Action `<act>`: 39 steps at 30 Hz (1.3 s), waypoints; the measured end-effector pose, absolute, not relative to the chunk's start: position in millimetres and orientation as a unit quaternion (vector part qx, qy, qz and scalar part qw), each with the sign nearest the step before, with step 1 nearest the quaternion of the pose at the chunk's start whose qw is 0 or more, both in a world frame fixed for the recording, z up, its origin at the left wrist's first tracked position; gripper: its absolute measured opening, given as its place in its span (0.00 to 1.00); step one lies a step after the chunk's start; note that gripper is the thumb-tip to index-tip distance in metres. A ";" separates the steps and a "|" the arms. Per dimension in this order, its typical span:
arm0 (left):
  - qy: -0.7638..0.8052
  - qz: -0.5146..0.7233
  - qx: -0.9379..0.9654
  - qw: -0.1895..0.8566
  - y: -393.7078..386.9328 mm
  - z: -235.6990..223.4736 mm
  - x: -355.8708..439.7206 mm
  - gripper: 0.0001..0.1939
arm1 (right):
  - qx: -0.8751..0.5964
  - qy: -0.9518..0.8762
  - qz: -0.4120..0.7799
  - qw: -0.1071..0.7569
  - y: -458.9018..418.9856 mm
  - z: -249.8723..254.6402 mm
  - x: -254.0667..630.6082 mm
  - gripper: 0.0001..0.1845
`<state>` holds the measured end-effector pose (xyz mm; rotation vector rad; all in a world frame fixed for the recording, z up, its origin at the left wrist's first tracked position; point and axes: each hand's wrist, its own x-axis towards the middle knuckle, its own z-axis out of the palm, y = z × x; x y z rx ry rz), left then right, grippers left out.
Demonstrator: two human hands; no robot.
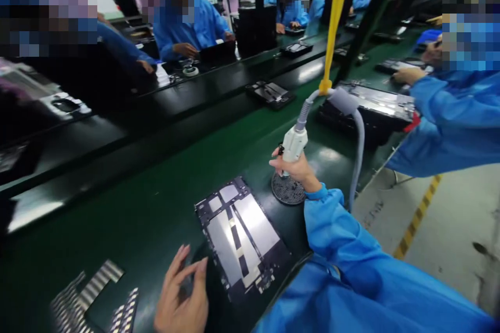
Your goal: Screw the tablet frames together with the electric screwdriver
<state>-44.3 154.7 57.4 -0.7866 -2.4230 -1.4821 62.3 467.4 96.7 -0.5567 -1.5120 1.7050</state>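
Green assembly-line belt [128, 218] runs diagonally across frame, co-workers in blue smocks along it; one blue sleeve [449, 119] at right edge. Dark tablet chassis [242, 239] lies flat on belt, lower centre, silver foil panels up. R hand [297, 169] has fingers closed round white body of hanging electric screwdriver [294, 143], w/ grey hose [359, 151] looping down beside it and yellow strap [336, 15] going up. Tip hidden by fingers, above round perforated tray [288, 190]. L hand [182, 291] has fingers loosely open, gripping nothing, just beside chassis's lower-left edge. Metal strips [86, 291] lie lower left.

Risks: chassis unbraced, so could shift under driver pressure. Tip slip could scratch foil. Hose drag could catch tray, spill contents.
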 end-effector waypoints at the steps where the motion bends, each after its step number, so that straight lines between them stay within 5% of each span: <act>1: -0.809 -0.518 -0.267 0.076 170.6 50.4 -40.2 0.09 | -0.220 -0.585 0.671 0.400 469.4 94.2 62.4 0.17; 18: -0.738 -0.565 -0.368 0.024 215.4 35.8 -19.2 0.03 | -0.241 -0.558 0.681 0.408 475.9 84.7 44.2 0.15; 24: -0.814 -0.546 -0.178 0.088 204.0 57.9 -31.4 0.11 | -0.240 -0.563 0.681 0.402 474.1 81.2 43.4 0.16; 39: -0.822 -0.544 -0.066 -0.154 157.0 51.2 -75.2 0.22 | -0.210 -0.593 0.626 0.462 458.4 103.2 56.5 0.16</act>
